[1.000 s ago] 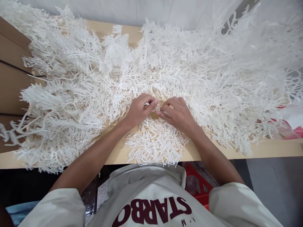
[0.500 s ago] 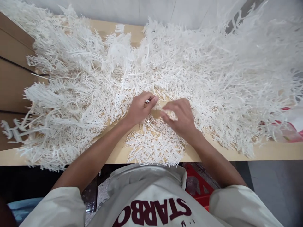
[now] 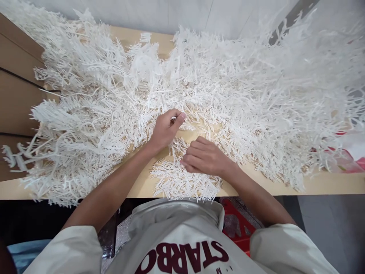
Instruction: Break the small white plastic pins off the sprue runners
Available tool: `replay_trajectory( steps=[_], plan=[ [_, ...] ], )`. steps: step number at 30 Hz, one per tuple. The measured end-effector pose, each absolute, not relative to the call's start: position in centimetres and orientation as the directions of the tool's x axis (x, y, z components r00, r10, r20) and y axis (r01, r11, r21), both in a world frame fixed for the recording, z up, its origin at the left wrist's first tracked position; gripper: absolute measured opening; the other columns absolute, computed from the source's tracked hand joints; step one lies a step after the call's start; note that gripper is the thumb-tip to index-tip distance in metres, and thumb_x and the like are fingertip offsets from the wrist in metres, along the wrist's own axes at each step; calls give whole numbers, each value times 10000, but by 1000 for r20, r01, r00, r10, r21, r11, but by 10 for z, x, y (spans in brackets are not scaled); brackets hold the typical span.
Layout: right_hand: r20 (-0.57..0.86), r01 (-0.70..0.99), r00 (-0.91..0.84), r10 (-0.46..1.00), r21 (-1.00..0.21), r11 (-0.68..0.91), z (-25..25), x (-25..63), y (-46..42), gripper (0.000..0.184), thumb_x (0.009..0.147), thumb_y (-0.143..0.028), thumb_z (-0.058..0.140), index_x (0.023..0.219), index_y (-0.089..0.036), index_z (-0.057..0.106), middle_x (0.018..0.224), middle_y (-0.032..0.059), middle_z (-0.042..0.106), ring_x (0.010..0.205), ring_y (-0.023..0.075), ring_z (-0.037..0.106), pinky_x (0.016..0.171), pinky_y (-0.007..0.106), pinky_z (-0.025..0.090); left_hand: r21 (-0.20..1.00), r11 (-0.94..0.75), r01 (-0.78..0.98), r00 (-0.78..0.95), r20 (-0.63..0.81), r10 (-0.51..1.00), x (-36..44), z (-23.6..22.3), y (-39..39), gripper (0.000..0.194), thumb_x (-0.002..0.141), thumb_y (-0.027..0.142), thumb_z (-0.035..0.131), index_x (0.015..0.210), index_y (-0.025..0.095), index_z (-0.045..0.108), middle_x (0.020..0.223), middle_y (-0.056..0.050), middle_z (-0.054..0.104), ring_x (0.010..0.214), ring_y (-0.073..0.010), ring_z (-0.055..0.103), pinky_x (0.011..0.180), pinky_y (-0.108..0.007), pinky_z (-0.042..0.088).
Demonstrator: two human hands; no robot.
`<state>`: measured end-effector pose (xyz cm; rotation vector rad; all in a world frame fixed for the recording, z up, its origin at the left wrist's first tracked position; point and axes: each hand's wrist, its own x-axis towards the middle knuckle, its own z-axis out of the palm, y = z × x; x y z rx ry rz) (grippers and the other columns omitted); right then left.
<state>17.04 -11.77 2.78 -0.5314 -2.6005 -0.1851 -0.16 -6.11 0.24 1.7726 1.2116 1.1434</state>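
Note:
Thin white plastic-looking pieces, many joined in comb-like strips, lie in a large heap (image 3: 114,87) across the table. At the heap's near edge, my left hand (image 3: 167,127) is closed, thumb and forefinger pinched together with a bit of white piece showing at the fingers. My right hand (image 3: 205,156) is closed too, knuckles up, just above a smaller pile of loose short white sticks (image 3: 186,180) by the table's front edge. Its curled fingers hide whatever may be in them.
The wooden table (image 3: 327,184) runs across in front of me. A cardboard box (image 3: 17,99) with black straps stands at the left. Red and clear plastic bags (image 3: 345,158) lie at the right. Below the table edge is a red plastic stool (image 3: 236,228).
My right hand has moved from beside the left hand's fingertips down toward me over the small pile, its fingers now curled in. The left hand has shifted slightly left, still pinching.

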Motion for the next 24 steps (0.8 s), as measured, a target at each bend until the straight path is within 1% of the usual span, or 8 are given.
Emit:
replay_trajectory(
  steps=[2,3,6,8,12,15,19,24],
  plan=[
    [496,375,-807,321,10,927,26,170,-119,15,876,-224,533,870,-236,540,762,-56,618,708,99,486,657,283,349,908,-297,295,169,256,952,-2,4,-61,350,885,501,476,732,198,562,594,30,477,519,-71,402,489,-226,346],
    [530,443,-757,381,-11,896,26,171,-118,87,882,-216,525,958,-254,544,822,-47,637,751,107,513,685,290,360,917,-287,279,165,249,955,-3,4,-61,356,881,510,478,735,199,569,590,30,477,512,-69,402,475,-222,342],
    [621,789,-388,681,-159,594,25,178,-109,240,897,-222,497,1127,-281,535,1031,37,640,935,189,549,785,365,370,938,-251,238,153,219,964,-3,6,-62,359,872,525,487,761,201,595,573,32,485,485,-62,400,438,-210,328],
    [543,874,-234,806,-246,419,25,183,-102,242,905,-323,498,1136,-279,558,1104,64,620,1020,234,531,817,397,361,941,-253,224,182,214,960,-4,8,-63,353,876,518,486,780,200,604,587,28,515,499,-63,435,453,-207,354],
    [341,806,-436,833,-262,530,18,186,-95,292,886,-471,508,1097,-277,563,1067,5,658,977,181,552,803,343,353,922,-324,212,243,272,931,-3,11,-66,318,901,475,466,815,200,600,706,4,594,639,-78,539,604,-219,453],
    [393,757,-509,766,-219,615,11,185,-95,205,904,-418,504,977,-241,575,963,-10,686,883,146,574,772,318,348,919,-346,190,254,295,921,-3,12,-66,306,918,462,436,859,205,592,805,-14,616,733,-92,568,686,-232,483],
    [470,766,-392,791,-309,563,10,184,-95,162,904,-376,519,920,-228,584,852,-13,689,799,131,599,740,296,395,927,-352,133,277,306,911,-4,10,-67,279,928,446,418,930,213,572,874,-21,612,767,-96,580,717,-242,497],
    [451,737,-229,863,-499,456,21,185,-97,215,894,-370,535,1069,-260,594,1005,-8,701,753,102,634,687,247,470,899,-404,169,222,365,904,-5,9,-67,201,919,387,461,962,221,566,887,-19,622,806,-110,586,747,-265,490]
  ],
)
